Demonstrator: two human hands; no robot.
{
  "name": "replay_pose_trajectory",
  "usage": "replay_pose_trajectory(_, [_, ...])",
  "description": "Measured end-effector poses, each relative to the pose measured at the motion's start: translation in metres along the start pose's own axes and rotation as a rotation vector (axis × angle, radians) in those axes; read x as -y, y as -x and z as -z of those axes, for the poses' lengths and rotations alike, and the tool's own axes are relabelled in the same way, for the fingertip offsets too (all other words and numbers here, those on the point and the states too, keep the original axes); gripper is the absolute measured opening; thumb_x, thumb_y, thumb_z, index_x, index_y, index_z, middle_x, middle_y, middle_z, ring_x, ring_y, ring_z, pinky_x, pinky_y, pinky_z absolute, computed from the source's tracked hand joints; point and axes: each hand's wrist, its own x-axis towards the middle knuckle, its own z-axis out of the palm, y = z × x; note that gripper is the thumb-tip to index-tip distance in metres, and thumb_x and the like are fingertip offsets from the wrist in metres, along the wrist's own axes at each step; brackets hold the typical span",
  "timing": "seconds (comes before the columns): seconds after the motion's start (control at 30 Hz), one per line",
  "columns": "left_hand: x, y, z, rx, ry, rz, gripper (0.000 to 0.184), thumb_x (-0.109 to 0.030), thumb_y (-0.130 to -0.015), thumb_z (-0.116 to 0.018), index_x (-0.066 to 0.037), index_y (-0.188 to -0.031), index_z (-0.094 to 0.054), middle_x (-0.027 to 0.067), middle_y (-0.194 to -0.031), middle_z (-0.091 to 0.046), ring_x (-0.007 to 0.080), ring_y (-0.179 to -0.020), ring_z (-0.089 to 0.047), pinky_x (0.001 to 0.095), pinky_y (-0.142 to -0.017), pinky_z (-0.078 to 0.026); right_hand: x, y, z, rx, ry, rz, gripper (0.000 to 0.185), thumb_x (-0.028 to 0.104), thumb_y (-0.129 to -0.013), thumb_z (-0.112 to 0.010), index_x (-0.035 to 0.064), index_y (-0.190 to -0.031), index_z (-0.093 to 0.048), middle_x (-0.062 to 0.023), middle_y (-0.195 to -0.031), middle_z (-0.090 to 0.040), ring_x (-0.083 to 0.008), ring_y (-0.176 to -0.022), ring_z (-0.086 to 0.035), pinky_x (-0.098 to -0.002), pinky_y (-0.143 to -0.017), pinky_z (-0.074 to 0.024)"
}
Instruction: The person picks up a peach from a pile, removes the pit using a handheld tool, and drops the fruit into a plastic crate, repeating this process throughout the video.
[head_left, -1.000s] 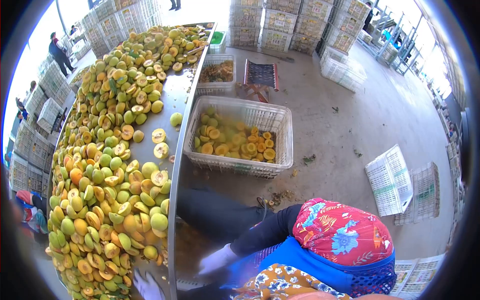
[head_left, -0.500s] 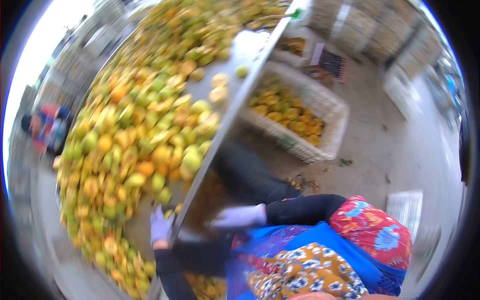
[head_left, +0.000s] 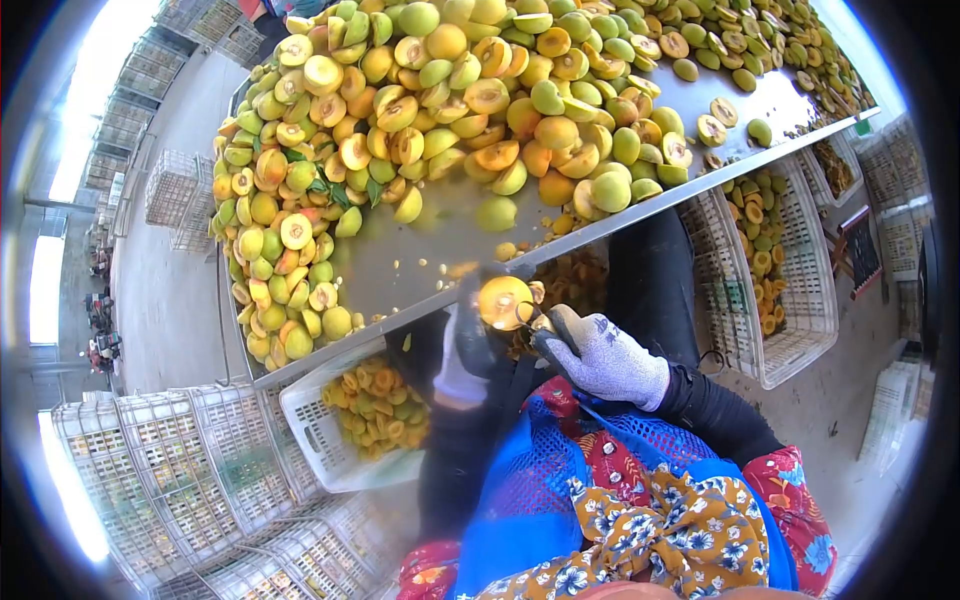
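In my left hand [head_left: 462, 350], gloved and blurred, is a yellow-orange peach half [head_left: 500, 300], held just past the table's near edge with its cut face toward my right hand. My right hand [head_left: 605, 360], in a light purple-grey glove with dark fingertips, is closed around a small pitting tool [head_left: 540, 322]. The curved metal end of this tool meets the cut face of the peach half. Many halved peaches [head_left: 440, 120], green to orange, are piled on the metal table [head_left: 430, 235] beyond my hands. Much of the tool's handle is hidden by my fingers.
A white crate [head_left: 815, 335] of peach halves stands at the right, and another crate [head_left: 310, 410] holding halves is below the table on the left. Stacked crates [head_left: 170, 450] fill the lower left. The table's metal rim [head_left: 640, 213] runs diagonally before me.
The view has swung round. My left hand has left the table surface with a peach half, and my hands have come together, the tool now at the fruit.
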Motion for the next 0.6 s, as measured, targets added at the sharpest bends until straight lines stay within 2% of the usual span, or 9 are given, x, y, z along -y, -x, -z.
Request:
replay_pose_trajectory(0.07, [0.002, 0.007, -0.011, -0.073, 0.244, 0.093, 0.039, -0.036, -0.106, -0.039, -0.003, -0.122, -0.051, 0.0147, -0.117, -0.060, 0.0228, -0.102, -0.063, 0.0358, -0.091, -0.054, 0.002, -0.003, -0.006, -0.039, 0.058, 0.009, 0.030, 0.026, -0.097, -0.056, -0.0026, -0.099, -0.050, -0.0234, -0.064, -0.059, -0.0419, -0.060, -0.062, -0.0511, -0.054, -0.0466])
replay_pose_trajectory(0.27, [-0.005, 0.019, -0.020, 0.000, -0.393, -0.222, 0.031, -0.030, -0.106, -0.042, -0.004, -0.118, -0.053, 0.0096, -0.102, -0.061, 0.0186, -0.096, -0.063, 0.0312, -0.083, -0.054, 0.001, -0.006, -0.015, -0.062, 0.184, 0.001, 0.027, 0.024, -0.095, -0.059, -0.0010, -0.095, -0.049, -0.0210, -0.059, -0.057, -0.0400, -0.055, -0.060, -0.0504, -0.051, -0.0458])
replay_pose_trajectory(0.37, [-0.003, 0.025, -0.027, -0.210, 0.020, -0.024, 0.026, -0.022, -0.105, -0.042, -0.002, -0.114, -0.056, 0.0077, -0.099, -0.062, 0.0139, -0.089, -0.062, 0.0290, -0.078, -0.053, 0.002, -0.005, -0.022, -0.101, 0.191, 0.141, 0.021, 0.017, -0.092, -0.060, -0.0002, -0.095, -0.048, -0.0184, -0.057, -0.056, -0.0388, -0.054, -0.060, -0.0495, -0.048, -0.0458])
replay_pose_trajectory(0.43, [0.000, 0.027, -0.023, -0.281, -0.455, -0.285, 0.021, -0.014, -0.103, -0.043, 0.000, -0.112, -0.056, 0.0094, -0.091, -0.064, 0.0136, -0.082, -0.058, 0.0321, -0.072, -0.051, 0.006, -0.009, -0.026, -0.024, 0.266, 0.067, 0.020, 0.013, -0.091, -0.060, -0.0003, -0.102, -0.049, -0.0186, -0.062, -0.058, -0.0395, -0.059, -0.062, -0.0485, -0.052, -0.0469])
replay_pose_trajectory(0.47, [-0.003, 0.027, -0.022, -0.316, -0.413, -0.226, 0.018, -0.011, -0.099, -0.047, 0.001, -0.110, -0.056, 0.0162, -0.090, -0.065, 0.0249, -0.080, -0.065, 0.0386, -0.071, -0.051, 0.005, -0.010, -0.029, -0.018, 0.260, 0.061, 0.023, 0.010, -0.090, -0.059, -0.0010, -0.108, -0.050, -0.0197, -0.067, -0.060, -0.0405, -0.064, -0.063, -0.0481, -0.054, -0.0476])
replay_pose_trajectory(0.5, [0.008, 0.025, -0.015, -0.426, -0.613, -0.388, 0.018, -0.012, -0.096, -0.051, 0.001, -0.108, -0.056, 0.0242, -0.090, -0.064, 0.0402, -0.084, -0.065, 0.0447, -0.071, -0.050, -0.001, -0.011, -0.034, -0.022, 0.252, 0.097, 0.021, 0.004, -0.090, -0.055, -0.0021, -0.110, -0.051, -0.0214, -0.074, -0.064, -0.0409, -0.070, -0.065, -0.0467, -0.057, -0.0496])
replay_pose_trajectory(0.53, [0.009, 0.030, -0.011, -0.480, -0.814, -0.400, 0.027, -0.010, -0.097, -0.050, 0.002, -0.120, -0.056, 0.0227, -0.094, -0.065, 0.0328, -0.083, -0.066, 0.0382, -0.074, -0.051, -0.003, -0.017, -0.043, -0.013, 0.086, 0.125, 0.019, 0.000, -0.091, -0.051, -0.0030, -0.110, -0.051, -0.0222, -0.080, -0.068, -0.0375, -0.076, -0.070, -0.0437, -0.062, -0.0529])
replay_pose_trajectory(0.57, [0.008, 0.031, -0.009, -0.392, -0.746, -0.297, 0.028, -0.012, -0.095, -0.053, 0.002, -0.118, -0.057, 0.0258, -0.095, -0.065, 0.0416, -0.088, -0.065, 0.0397, -0.077, -0.052, -0.004, -0.021, -0.037, 0.127, 0.075, 0.031, 0.027, -0.002, -0.093, -0.046, -0.0039, -0.119, -0.050, -0.0234, -0.092, -0.070, -0.0333, -0.084, -0.072, -0.0399, -0.070, -0.0566])
replay_pose_trajectory(0.6, [0.038, 0.020, 0.005, -0.426, -0.868, -0.422, 0.023, -0.016, -0.093, -0.055, 0.000, -0.109, -0.059, 0.0275, -0.091, -0.064, 0.0420, -0.086, -0.064, 0.0487, -0.072, -0.049, 0.009, -0.037, -0.056, 0.208, 0.059, 0.112, 0.027, -0.002, -0.093, -0.046, -0.0039, -0.119, -0.050, -0.0234, -0.092, -0.070, -0.0333, -0.084, -0.072, -0.0399, -0.070, -0.0566])
